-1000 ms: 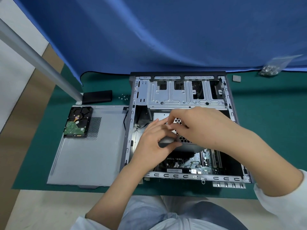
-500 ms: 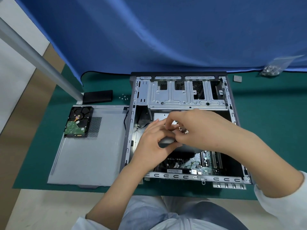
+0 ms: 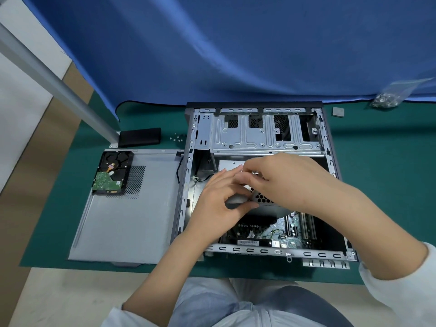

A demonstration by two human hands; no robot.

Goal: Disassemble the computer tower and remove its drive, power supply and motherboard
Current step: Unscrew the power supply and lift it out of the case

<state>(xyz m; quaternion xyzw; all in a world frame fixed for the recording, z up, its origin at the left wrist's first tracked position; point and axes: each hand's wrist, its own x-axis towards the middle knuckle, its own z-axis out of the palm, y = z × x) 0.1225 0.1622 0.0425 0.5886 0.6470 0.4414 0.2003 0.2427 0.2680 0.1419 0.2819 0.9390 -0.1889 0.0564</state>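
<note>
Fingers of the left hand point(image 3: 218, 201) curl around the power supply point(image 3: 257, 199) inside the open case point(image 3: 264, 138); right hand point(image 3: 283, 178) fingers press its top. Removed drive point(image 3: 112, 172) lies on the side panel point(image 3: 127, 220).

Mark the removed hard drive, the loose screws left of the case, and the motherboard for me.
hard drive point(image 3: 112, 172): head view, on its black underside beside the green board.
loose screws point(image 3: 177, 137): head view, middle of the cluster.
motherboard point(image 3: 282, 233): head view, exposed board near the wires.
</note>
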